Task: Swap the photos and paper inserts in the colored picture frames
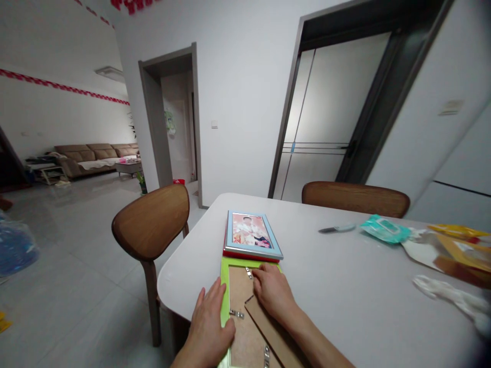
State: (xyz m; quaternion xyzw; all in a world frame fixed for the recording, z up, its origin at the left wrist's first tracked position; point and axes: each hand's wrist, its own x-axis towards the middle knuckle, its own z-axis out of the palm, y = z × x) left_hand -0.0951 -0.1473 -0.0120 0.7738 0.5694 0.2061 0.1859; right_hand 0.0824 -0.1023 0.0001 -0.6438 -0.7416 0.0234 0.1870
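A lime-green picture frame (225, 270) lies face down on the table, its brown backing board (240, 286) showing. Small metal clips sit along the board's edges. My right hand (273, 291) is closed, fingers curled at the top metal clip (249, 273). Under that wrist, a brown stand flap (268, 327) slants across the backing. My left hand (210, 322) rests along the frame's left edge with fingers stretched out. Its thumb lies over the edge near the left metal clip (237, 314). Just beyond, touching or nearly touching the green frame, a light-blue picture frame (229, 232) lies face up, on top of something red-edged.
On the white table (326, 286) lie a knife (336, 229), a teal wipes packet (384, 229), yellow-brown packaging (466, 250) and a crumpled white item (447, 291) at the right. Wooden chairs stand at the left (157, 220) and far side (355, 198).
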